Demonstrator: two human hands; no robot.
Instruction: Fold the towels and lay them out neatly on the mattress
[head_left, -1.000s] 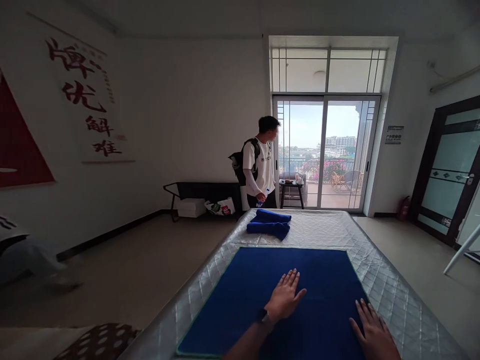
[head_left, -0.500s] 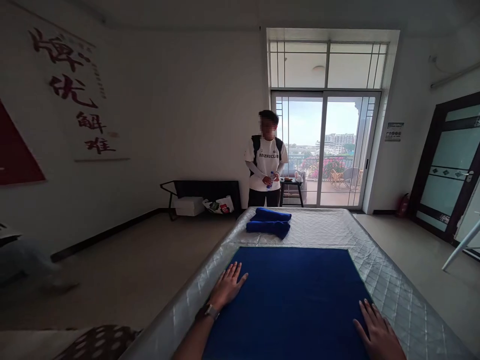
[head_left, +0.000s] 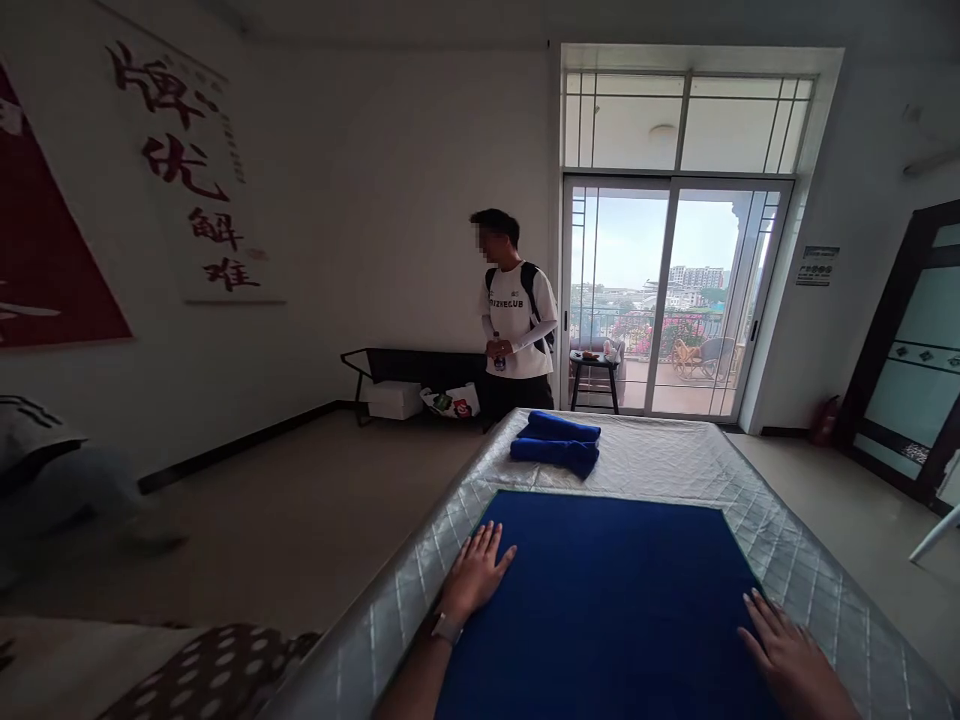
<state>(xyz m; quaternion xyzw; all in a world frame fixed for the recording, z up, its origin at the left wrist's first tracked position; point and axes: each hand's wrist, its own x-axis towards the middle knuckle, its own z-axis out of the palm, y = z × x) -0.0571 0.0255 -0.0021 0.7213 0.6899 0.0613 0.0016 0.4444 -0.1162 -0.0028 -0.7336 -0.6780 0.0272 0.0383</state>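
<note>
A dark blue cloth (head_left: 615,600) lies spread flat on a table with a silver quilted cover (head_left: 675,450). My left hand (head_left: 478,570) rests palm down on the cloth's left edge, fingers stretched out; a watch (head_left: 448,628) is on that wrist. On the right edge of the cloth lies my right hand (head_left: 791,645), also flat with its fingers extended. Neither hand grips anything. Beyond the cloth, rolled blue cloths (head_left: 555,455) sit near the far end of the table. The near edge of the flat cloth is out of view.
Past the table's far end stands a person (head_left: 517,310) holding a bottle (head_left: 499,360). Behind are a black bench (head_left: 420,362), a white box (head_left: 394,400) and a stool (head_left: 595,365) by the sliding glass door (head_left: 671,290). At lower left lies a polka-dot fabric (head_left: 217,670).
My view has turned slightly left, so the table appears farther right. The person has turned toward the left side of the room. Both my hands stay flat on the cloth.
</note>
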